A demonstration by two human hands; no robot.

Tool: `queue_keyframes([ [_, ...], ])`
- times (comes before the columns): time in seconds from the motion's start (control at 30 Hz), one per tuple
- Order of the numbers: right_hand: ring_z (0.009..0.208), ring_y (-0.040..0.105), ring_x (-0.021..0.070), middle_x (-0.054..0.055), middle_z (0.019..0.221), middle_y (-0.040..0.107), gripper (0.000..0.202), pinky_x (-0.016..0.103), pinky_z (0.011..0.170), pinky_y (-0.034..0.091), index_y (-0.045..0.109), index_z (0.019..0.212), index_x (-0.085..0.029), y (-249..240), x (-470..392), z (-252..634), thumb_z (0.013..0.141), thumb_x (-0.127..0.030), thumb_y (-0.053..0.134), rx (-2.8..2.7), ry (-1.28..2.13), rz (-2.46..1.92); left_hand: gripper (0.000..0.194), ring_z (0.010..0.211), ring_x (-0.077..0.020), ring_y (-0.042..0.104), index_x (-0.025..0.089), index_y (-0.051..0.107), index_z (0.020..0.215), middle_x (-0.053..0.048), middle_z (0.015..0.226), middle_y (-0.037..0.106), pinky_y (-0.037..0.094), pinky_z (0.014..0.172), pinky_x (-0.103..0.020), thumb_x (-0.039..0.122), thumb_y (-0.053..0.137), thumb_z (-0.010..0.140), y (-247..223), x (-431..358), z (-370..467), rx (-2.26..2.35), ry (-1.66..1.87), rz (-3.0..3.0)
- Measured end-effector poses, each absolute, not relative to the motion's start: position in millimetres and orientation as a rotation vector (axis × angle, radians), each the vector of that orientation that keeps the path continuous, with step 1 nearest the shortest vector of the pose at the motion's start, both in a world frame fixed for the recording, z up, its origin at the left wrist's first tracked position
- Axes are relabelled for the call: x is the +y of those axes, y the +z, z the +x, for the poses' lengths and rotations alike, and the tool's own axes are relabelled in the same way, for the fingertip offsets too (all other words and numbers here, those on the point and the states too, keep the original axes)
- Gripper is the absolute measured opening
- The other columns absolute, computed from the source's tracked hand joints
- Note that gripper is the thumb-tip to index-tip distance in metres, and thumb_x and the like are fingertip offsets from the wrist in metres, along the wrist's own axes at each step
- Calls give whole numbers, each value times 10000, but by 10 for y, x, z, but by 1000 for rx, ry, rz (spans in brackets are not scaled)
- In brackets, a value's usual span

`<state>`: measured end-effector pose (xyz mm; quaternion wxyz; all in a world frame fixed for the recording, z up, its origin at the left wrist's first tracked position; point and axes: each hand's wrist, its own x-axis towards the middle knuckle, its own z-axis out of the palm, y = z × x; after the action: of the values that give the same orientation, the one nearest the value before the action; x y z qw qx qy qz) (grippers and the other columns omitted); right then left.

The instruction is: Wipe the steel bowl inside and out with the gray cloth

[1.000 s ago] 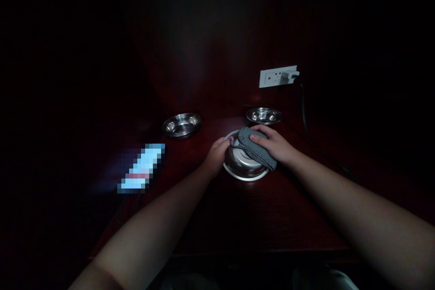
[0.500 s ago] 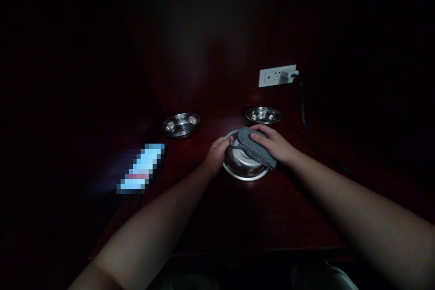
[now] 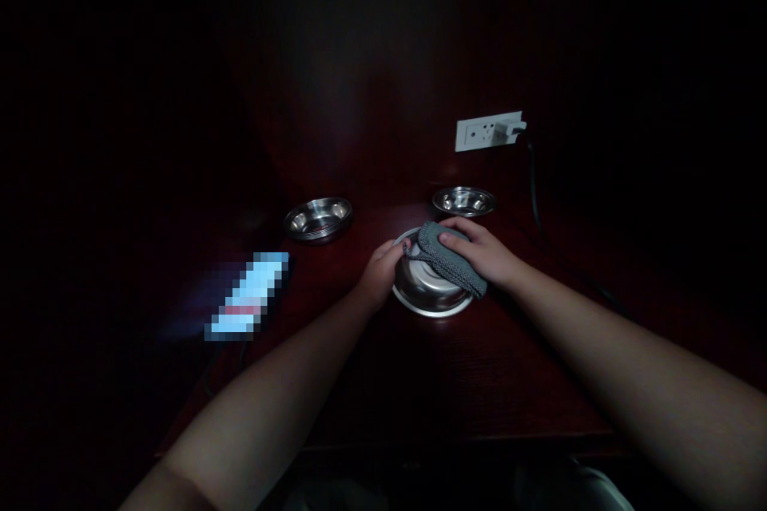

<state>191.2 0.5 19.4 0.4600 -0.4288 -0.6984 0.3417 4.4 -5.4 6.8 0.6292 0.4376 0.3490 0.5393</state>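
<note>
A shiny steel bowl [image 3: 428, 295] is upside down between my hands, above the dark red table. My left hand [image 3: 383, 267] grips its left rim, with the thumb on top. Folded over the bowl's upper right side is a grey knitted cloth [image 3: 449, 255]. My right hand [image 3: 476, 247] is closed on this cloth and presses it against the bowl; some of its fingers are hidden behind the cloth and rim.
Stacked steel bowls [image 3: 319, 219] stand at the back left, and another steel bowl [image 3: 464, 200] at the back right. A blurred bright screen [image 3: 248, 295] lies at left. The wall socket [image 3: 488, 132] holds a plug with a dark cable [image 3: 533, 188] running down right.
</note>
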Motion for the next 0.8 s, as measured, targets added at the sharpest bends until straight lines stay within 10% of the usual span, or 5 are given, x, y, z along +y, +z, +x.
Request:
queue_keyframes([
  [0.8,936,595,243,49,1009,647,369,430,867,453,616,1019,-216,192,7,1910,782,-498,600,-1724,844,-1048,301,708,-158,592,142,687,770,-24,735,689,419,744,-294,403,735,628,83,-66,40,799,1229,1005],
])
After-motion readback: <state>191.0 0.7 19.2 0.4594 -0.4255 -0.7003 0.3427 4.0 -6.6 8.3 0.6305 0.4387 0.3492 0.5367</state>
